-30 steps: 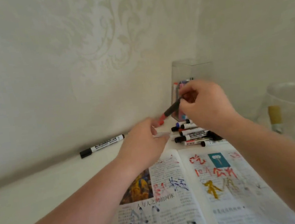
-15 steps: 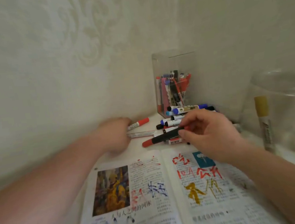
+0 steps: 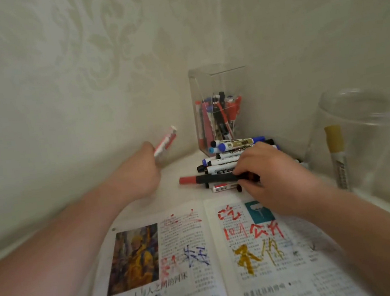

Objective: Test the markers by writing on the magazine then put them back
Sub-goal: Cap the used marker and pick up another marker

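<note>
An open magazine (image 3: 201, 256) lies in front of me, its pages marked with red, blue and yellow strokes. My left hand (image 3: 140, 171) grips a red-and-white marker (image 3: 165, 141), lifted and blurred, pointing up toward the wall. My right hand (image 3: 267, 168) pinches the rear end of a black marker with a red cap (image 3: 207, 178), which lies low over the table at the front of a pile of markers (image 3: 231, 154). Behind the pile stands a clear square holder (image 3: 218, 106) with several markers upright inside.
A large clear glass jar (image 3: 368, 142) stands at the right with a yellow-capped marker (image 3: 335, 153) inside. Wallpapered walls meet in a corner just behind the holder. The white tabletop (image 3: 178, 199) runs along the wall to the left.
My left hand has picked a red-and-white marker off the table and raised it. My right hand brought the red-capped black marker down from near the holder to the pile. The view shifted left.
</note>
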The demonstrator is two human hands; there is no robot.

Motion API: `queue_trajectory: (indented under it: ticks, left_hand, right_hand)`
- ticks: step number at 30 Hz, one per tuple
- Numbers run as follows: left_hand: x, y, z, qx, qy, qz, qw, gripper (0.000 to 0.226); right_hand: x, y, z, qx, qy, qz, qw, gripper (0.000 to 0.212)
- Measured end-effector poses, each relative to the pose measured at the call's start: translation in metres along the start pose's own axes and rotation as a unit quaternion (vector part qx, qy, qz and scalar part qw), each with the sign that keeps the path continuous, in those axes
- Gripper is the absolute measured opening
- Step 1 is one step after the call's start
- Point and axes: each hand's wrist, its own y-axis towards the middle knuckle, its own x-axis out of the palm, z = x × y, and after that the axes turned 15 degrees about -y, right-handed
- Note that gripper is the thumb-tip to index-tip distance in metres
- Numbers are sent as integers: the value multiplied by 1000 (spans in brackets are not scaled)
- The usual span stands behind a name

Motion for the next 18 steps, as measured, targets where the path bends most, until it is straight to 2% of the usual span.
queue_trajectory:
  ticks: [2, 4, 5, 6, 11, 14, 18]
  left_hand:
    - [-6, -10, 8, -11, -207, 55, 977, 7]
    - [-2, -27, 21, -29, -393, 56, 917, 7]
    - [3, -35, 27, -40, -447, 45, 892, 7]
    - [9, -41, 31, -46, -468, 36, 882, 5]
    - [32, -49, 41, -57, -453, 23, 889, 12]
    - [40, -54, 47, -39, -469, -15, 882, 20]
    - [45, -66, 54, -1, -477, -42, 878, 19]
  right_hand:
    - [-7, 0, 3, 30, -7, 54, 998, 18]
    - [-12, 0, 2, 85, -26, 74, 993, 18]
    - [-13, 2, 0, 112, -41, 74, 990, 18]
    - [-12, 4, -3, 137, -58, 61, 987, 19]
    - [-7, 15, -11, 211, -101, -49, 971, 32]
    - [-2, 15, -9, 205, -70, -32, 976, 39]
    - [-1, 9, -8, 151, -29, 24, 988, 28]
